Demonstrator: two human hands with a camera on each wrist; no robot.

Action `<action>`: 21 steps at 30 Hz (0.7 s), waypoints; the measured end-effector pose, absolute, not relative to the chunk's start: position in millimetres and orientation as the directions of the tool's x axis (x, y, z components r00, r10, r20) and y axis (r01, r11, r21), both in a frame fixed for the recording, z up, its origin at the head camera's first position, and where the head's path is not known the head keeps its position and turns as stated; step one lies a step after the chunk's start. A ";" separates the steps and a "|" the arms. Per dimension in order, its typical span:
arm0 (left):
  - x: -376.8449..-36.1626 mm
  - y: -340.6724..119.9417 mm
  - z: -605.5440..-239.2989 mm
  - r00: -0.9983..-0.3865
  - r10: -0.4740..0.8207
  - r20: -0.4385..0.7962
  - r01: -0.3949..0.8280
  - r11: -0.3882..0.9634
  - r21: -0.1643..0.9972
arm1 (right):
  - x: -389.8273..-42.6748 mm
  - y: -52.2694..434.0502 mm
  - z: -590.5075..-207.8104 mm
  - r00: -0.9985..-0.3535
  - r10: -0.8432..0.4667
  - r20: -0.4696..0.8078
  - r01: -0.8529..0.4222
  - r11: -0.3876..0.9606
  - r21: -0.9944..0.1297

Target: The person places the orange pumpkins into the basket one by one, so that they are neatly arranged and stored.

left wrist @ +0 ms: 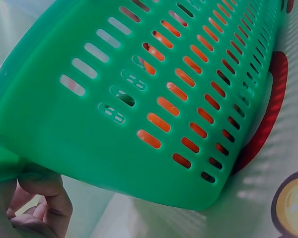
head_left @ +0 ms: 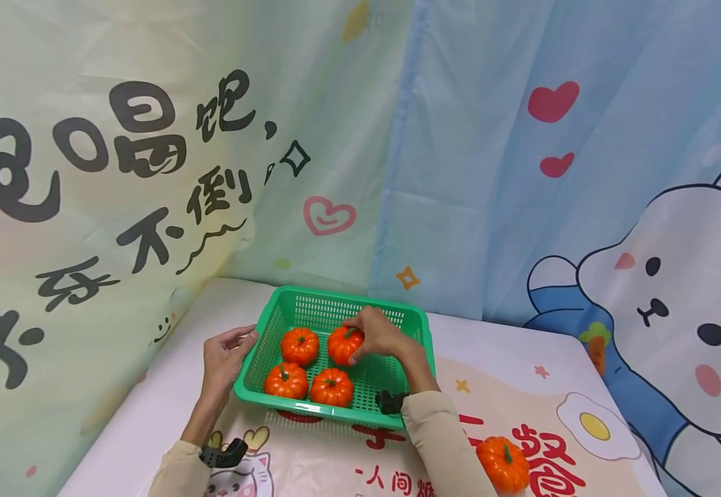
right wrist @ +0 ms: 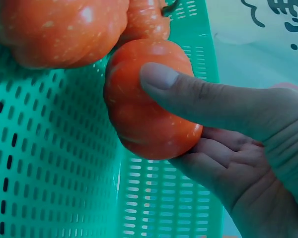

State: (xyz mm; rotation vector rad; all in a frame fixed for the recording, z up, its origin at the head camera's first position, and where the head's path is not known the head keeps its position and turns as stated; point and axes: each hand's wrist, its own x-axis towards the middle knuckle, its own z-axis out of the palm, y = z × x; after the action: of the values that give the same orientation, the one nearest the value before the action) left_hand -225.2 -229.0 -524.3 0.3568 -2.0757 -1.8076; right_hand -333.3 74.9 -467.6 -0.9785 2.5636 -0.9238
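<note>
Right hand (head_left: pixel 382 337) grips an orange pumpkin (head_left: pixel 338 348) near the middle of a green basket (head_left: pixel 323 295), the hand covering its right side in the head view. Whether it touches the basket floor: cannot tell. Around it, same basket: second pumpkin (head_left: pixel 300 346) at 9 o'clock, third pumpkin (head_left: pixel 286 380) at 8, fourth pumpkin (head_left: pixel 332 389) at 6. Right wrist view crops two neighbours at its top edge.

Left hand (head_left: pixel 225 357) at basket's 9 o'clock, fingers curled on the rim; its wrist view cuts the hand off at 7 o'clock, contents only orange patches through slots.

Fifth pumpkin (head_left: pixel 505 466) on the table (head_left: pixel 186 373) at basket's 4 o'clock, close by the right sleeve (head_left: pixel 444 442).

Writing: wall cloth (head_left: pixel 460 207), black characters at 10 o'clock, 喝饱 and 不倒 legible, others run off the left edge. Table print in red: 人间, next character partly under the sleeve.
</note>
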 end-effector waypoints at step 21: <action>-224.5 -228.7 -522.4 -0.904 -0.414 0.102 0.047 0.141 0.989 | -339.7 67.8 -478.6 -0.731 -0.680 -0.062 -0.485 0.581 -0.654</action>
State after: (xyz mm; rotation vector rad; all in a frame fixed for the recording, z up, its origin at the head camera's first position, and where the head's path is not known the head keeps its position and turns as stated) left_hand -224.5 -228.7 -522.4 0.3536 -2.0744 -1.8185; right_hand -339.7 67.8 -478.6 -0.9535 2.5086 -0.9011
